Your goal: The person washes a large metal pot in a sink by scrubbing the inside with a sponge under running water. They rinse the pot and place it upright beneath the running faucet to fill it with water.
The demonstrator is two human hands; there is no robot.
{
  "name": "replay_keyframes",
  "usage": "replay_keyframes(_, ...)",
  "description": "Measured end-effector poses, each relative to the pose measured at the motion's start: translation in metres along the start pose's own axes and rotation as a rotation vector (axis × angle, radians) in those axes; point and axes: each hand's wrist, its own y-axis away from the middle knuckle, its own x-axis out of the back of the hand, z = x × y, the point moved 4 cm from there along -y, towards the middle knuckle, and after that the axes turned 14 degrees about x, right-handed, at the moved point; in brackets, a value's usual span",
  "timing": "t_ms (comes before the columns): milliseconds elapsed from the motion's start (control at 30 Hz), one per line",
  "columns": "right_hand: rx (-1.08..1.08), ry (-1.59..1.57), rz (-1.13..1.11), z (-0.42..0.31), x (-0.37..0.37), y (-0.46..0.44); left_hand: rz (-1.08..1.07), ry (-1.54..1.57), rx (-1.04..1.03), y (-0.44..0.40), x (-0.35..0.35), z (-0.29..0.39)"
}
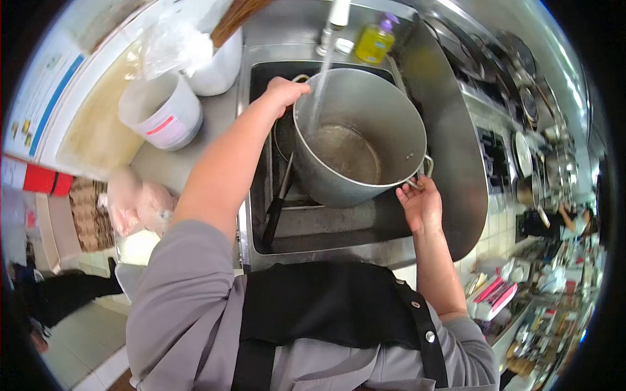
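A large grey metal pot [385, 111] stands tilted in the steel sink [375, 251], its open mouth toward me. Water runs from the white-tipped faucet [338, 14] into it. My left hand [285, 92] is closed on the pot's handle at the upper left of the rim. At the lower right of the rim, my right hand [420, 202] has its fingers curled round the other handle. A pan with a black handle [274, 218] lies in the sink, partly hidden beneath the pot.
Yellow soap in a pump bottle [375, 42] stands behind the sink. White buckets [163, 112] and bagged pinkish food [147, 205] are on the left. Pans and a stove [494, 159] line the right side. Another person [564, 223] is far right; someone in dark clothing is lower left.
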Motion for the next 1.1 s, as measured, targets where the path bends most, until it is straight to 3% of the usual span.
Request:
replay_keyframes(100,-0.113,0.028,0.017,0.005,0.018,0.022,-0.085,-0.062,-0.092,0.029,-0.009,0.035)
replay_keyframes(167,-0.204,0.072,-0.012,0.010,0.021,0.039,-0.235,0.038,-0.172,0.096,-0.012,0.066)
replay_keyframes(333,-0.242,0.113,-0.150,0.036,0.031,0.035,-0.256,-0.047,-0.402,0.174,-0.014,0.102)
replay_keyframes(433,-0.082,0.013,-0.068,0.031,0.031,0.032,-0.195,-0.013,-0.429,0.213,0.006,0.108)
replay_keyframes(500,0.176,0.073,-0.004,-0.015,0.011,0.041,-0.193,0.105,-0.388,0.213,0.034,0.096)
replay_keyframes(633,0.452,0.229,-0.108,-0.084,-0.023,0.024,-0.133,0.231,-0.261,0.188,0.069,0.035)
replay_keyframes(700,0.566,0.339,-0.138,-0.109,-0.054,0.030,-0.149,0.223,-0.024,0.196,0.074,0.000)
replay_keyframes(767,0.654,0.512,-0.171,-0.128,-0.083,0.039,-0.159,0.218,0.044,0.189,0.074,-0.036)
replay_keyframes(800,0.724,0.567,-0.213,-0.135,-0.098,0.046,-0.044,0.196,0.041,0.181,0.071,-0.054)
replay_keyframes(967,0.952,0.903,-0.365,-0.160,-0.150,0.080,-0.207,0.187,0.209,0.166,0.039,-0.117)
replay_keyframes(1100,1.095,1.147,-0.467,-0.161,-0.177,0.127,-0.339,0.197,0.256,0.173,0.006,-0.126)
